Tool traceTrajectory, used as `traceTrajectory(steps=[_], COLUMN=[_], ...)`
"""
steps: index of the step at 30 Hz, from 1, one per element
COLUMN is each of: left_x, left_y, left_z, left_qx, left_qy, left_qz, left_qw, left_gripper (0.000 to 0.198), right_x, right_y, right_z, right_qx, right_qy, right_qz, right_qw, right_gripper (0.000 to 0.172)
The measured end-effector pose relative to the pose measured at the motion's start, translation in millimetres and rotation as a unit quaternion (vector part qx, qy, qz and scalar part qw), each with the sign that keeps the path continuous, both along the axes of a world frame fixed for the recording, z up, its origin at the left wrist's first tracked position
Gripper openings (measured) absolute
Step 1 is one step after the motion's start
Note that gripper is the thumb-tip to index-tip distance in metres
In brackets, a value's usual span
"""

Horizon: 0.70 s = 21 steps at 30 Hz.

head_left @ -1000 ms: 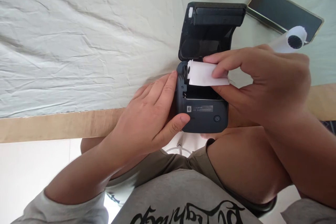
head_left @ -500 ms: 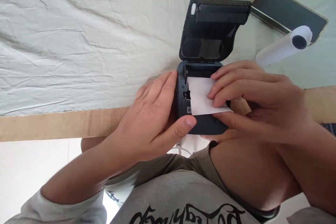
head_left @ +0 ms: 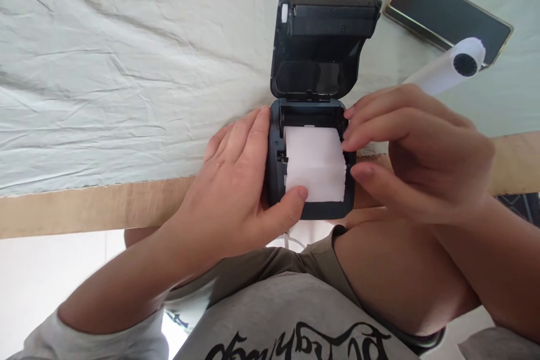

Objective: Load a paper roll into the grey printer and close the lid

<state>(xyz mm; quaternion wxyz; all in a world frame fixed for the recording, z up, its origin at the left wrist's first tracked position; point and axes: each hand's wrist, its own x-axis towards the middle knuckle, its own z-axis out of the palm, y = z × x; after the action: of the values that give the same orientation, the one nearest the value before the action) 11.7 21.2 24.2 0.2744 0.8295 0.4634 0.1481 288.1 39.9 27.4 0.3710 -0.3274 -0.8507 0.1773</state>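
A small dark portable thermal printer (head_left: 312,212) sits at the table's edge with its lid (head_left: 324,45) swung up and away from me. White paper (head_left: 315,160) lies in its bay, its torn end reaching over the front. My left hand (head_left: 242,180) grips the printer's left side, fingers along the wall and thumb over the paper's front left corner. By the right rim hovers my right hand (head_left: 426,152), its thumb and curled fingers apart and nothing between them. Whether those fingertips touch the rim I cannot tell.
A phone (head_left: 449,17) lies at the upper right on the pale cloth (head_left: 126,67). Partly over its lower edge is a white paper roll (head_left: 442,73) with a dark core end. The wooden table edge (head_left: 97,205) runs along the front, above my lap.
My right hand has let go of the paper and moved off to the right. The paper now lies straighter, its end farther over the front. The view has shifted slightly.
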Motion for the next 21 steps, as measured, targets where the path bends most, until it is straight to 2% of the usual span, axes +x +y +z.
traceTrajectory(steps=[5,7,12,16,21], left_x=[-1,-1,-1,-2,-2], left_y=[-1,-1,0,0,0], left_z=[-0.2,-0.7,0.1,1.2,1.2], left_qx=[0.0,0.005,0.008,0.001,0.01], left_qy=[0.011,0.015,0.029,0.028,0.02], left_qz=[-0.013,-0.021,-0.029,-0.032,-0.032], left_qw=[1.0,1.0,0.999,0.999,0.999], left_gripper=[0.101,0.104,0.113,0.114,0.109], right_x=[-1,-1,-3,-8,-4], right_y=[-2,-2,4,13,15], right_z=[-7.8,-10.0,-10.1,-10.3,-16.0], right_qx=[-0.007,-0.037,-0.12,-0.12,-0.093], right_qy=[0.07,0.07,0.027,0.058,0.173], right_qz=[-0.105,-0.136,-0.135,-0.121,-0.13], right_qw=[0.992,0.987,0.983,0.984,0.972], right_gripper=[0.023,0.032,0.048,0.039,0.026])
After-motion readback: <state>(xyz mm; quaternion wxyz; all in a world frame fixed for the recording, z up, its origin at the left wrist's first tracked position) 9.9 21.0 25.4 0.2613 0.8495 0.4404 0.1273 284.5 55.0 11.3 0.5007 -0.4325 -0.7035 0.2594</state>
